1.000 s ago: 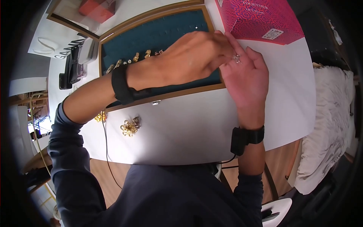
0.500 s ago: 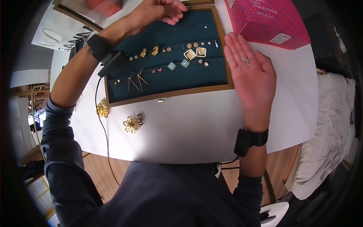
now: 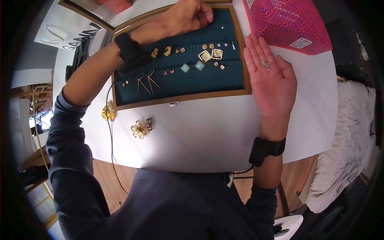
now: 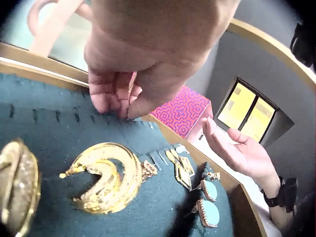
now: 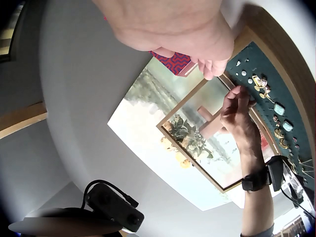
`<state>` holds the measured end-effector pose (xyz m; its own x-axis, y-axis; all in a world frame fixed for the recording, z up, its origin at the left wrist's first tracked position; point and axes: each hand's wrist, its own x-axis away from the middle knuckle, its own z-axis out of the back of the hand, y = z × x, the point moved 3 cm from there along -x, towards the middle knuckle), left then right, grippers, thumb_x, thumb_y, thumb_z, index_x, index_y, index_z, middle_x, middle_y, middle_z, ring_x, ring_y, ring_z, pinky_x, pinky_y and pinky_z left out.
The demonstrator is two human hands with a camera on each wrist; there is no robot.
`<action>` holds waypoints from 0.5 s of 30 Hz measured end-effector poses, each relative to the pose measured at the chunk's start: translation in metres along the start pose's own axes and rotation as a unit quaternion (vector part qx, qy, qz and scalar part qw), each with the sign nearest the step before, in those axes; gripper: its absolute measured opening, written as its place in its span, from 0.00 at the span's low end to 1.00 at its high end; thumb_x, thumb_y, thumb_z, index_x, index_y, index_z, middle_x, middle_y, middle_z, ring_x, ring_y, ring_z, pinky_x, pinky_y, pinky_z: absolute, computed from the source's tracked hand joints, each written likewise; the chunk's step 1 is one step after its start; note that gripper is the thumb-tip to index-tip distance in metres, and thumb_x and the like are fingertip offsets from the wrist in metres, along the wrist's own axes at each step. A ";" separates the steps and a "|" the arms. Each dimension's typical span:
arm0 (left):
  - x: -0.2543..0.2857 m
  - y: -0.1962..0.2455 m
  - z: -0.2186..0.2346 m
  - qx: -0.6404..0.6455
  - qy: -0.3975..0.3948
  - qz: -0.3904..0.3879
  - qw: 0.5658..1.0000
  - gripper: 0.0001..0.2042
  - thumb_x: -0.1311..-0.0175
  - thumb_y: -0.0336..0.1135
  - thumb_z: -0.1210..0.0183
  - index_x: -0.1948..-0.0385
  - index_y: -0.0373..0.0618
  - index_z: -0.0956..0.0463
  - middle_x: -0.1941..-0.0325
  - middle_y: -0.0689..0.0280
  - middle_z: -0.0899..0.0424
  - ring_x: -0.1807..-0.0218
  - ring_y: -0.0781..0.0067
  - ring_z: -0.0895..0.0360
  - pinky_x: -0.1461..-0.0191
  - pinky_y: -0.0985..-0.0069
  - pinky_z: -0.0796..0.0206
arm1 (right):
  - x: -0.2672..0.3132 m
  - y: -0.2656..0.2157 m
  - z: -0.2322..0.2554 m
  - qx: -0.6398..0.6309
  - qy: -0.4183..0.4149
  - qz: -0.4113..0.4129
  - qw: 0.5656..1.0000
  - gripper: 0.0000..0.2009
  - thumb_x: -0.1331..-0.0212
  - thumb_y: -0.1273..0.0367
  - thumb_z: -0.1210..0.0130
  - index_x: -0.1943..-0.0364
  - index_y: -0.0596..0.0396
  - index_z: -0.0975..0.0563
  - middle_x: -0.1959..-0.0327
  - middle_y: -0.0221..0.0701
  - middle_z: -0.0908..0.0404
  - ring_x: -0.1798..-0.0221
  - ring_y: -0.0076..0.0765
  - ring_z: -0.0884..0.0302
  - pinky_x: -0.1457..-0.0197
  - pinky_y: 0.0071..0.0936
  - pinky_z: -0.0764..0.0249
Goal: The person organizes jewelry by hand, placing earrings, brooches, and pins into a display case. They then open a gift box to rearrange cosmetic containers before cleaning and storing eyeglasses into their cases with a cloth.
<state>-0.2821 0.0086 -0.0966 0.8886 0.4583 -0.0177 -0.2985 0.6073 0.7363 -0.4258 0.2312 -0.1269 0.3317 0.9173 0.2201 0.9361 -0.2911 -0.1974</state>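
Observation:
My left hand [image 3: 188,17] reaches over the far part of the teal padded tray [image 3: 192,34]. In the left wrist view, its thumb and bent fingers come together at the padding [image 4: 44,106]; anything between them is hidden. My right hand [image 3: 273,86] lies palm up beside the tray's right edge, fingers straight, with small silver jewellery [image 3: 265,65] on it near the finger bases. Rows of earrings fill the nearer padding: gold squares [image 3: 205,56], turquoise ones [image 3: 185,68], pink hearts [image 3: 172,71] and long gold bars [image 3: 152,82].
A gold flower-shaped piece [image 3: 140,129] and a gold cluster [image 3: 108,112] lie on the white table [image 3: 200,136] before the box. The patterned red box [image 3: 288,24] stands at the back right. A black cable [image 3: 112,140] hangs across the table's left side.
My left hand left the right palm, swung left above the tray, then moved back right to the far padding. My right hand stays palm up with the silver jewellery, its fingers now straighter.

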 end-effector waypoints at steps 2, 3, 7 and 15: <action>-0.007 -0.006 -0.002 -0.040 -0.030 0.012 0.999 0.05 0.39 0.21 0.41 0.66 0.34 0.16 0.72 0.65 0.16 0.66 0.80 0.22 0.61 0.78 0.28 | 0.000 0.000 -0.001 0.000 0.000 0.002 1.000 0.26 0.28 0.69 0.57 0.32 0.79 0.38 0.27 0.57 0.37 0.19 0.59 0.46 0.13 0.48 0.51; -0.009 -0.009 -0.003 -0.060 -0.046 0.017 0.997 0.06 0.39 0.22 0.41 0.66 0.34 0.15 0.72 0.65 0.15 0.66 0.80 0.22 0.60 0.77 0.27 | 0.001 0.000 -0.001 0.000 0.000 0.003 1.000 0.26 0.28 0.69 0.57 0.32 0.79 0.38 0.27 0.57 0.37 0.19 0.59 0.46 0.13 0.48 0.51; -0.007 -0.008 -0.002 -0.020 -0.042 0.043 0.998 0.09 0.39 0.22 0.41 0.62 0.35 0.14 0.71 0.65 0.13 0.66 0.80 0.20 0.59 0.77 0.26 | 0.001 -0.001 -0.001 0.003 -0.004 0.003 1.000 0.27 0.28 0.69 0.58 0.32 0.79 0.39 0.27 0.58 0.38 0.19 0.59 0.46 0.13 0.48 0.51; -0.015 -0.029 -0.007 0.079 -0.046 0.012 0.996 0.13 0.38 0.20 0.42 0.54 0.32 0.16 0.66 0.64 0.12 0.63 0.79 0.18 0.57 0.78 0.25 | 0.000 -0.001 0.000 0.000 -0.008 0.002 1.000 0.27 0.28 0.69 0.58 0.31 0.80 0.40 0.26 0.58 0.39 0.19 0.60 0.47 0.13 0.48 0.51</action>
<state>-0.2891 -0.0113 -0.1223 0.9121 0.4059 0.0575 -0.2677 0.4834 0.8335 -0.4263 0.2316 -0.1269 0.3343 0.9203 0.2032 0.9344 -0.2956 -0.1988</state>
